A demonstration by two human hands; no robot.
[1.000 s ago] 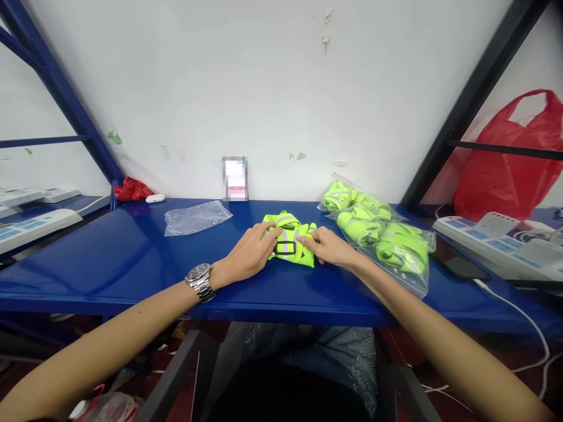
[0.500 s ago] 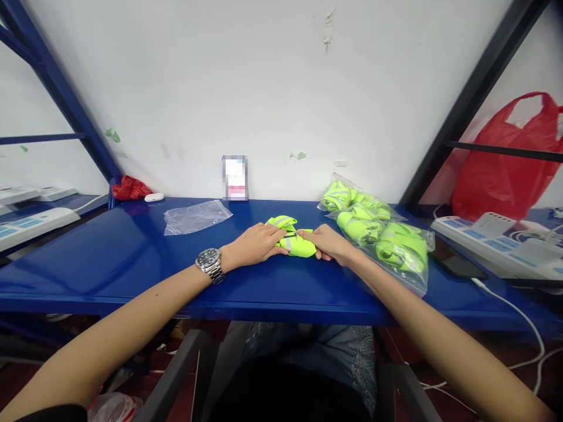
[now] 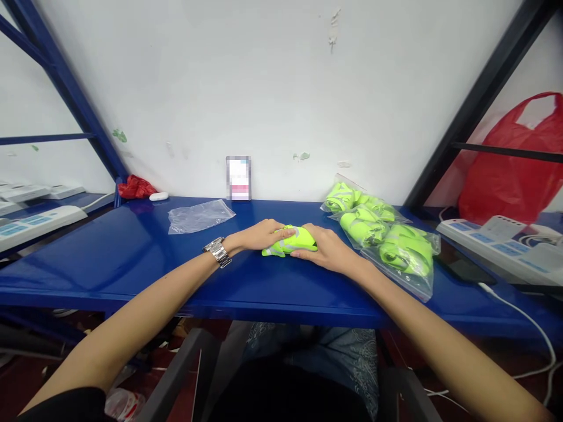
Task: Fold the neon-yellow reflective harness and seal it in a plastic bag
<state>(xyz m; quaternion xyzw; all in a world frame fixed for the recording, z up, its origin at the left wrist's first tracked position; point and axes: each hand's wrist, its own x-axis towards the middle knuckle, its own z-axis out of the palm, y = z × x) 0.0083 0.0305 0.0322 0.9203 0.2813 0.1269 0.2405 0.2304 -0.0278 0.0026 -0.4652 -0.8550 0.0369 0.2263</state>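
Observation:
A neon yellow-green fabric bundle (image 3: 295, 239) with grey reflective bands lies rolled up on the blue table (image 3: 132, 252). My left hand (image 3: 263, 235), with a metal watch on its wrist, grips the bundle's left part, thumb across the top. Around the right end, my right hand (image 3: 324, 251) is curled, its thumb at the near side. Left of the hands a flat clear plastic bag (image 3: 200, 217) lies on the table. To the right are several clear bags holding similar neon rolls (image 3: 405, 251).
A phone with a blurred screen (image 3: 238, 179) leans on the wall. Red plastic (image 3: 136, 187) and a white case (image 3: 159, 197) sit at the back left. On the right are a dark phone (image 3: 466, 266) with a white cable, power strips (image 3: 501, 243) and a red bag (image 3: 512, 170).
The bundle has been turned and now looks more compact. My right hand has gone from pinching its edge to wrapping its right end; my left thumb now lies over the top.

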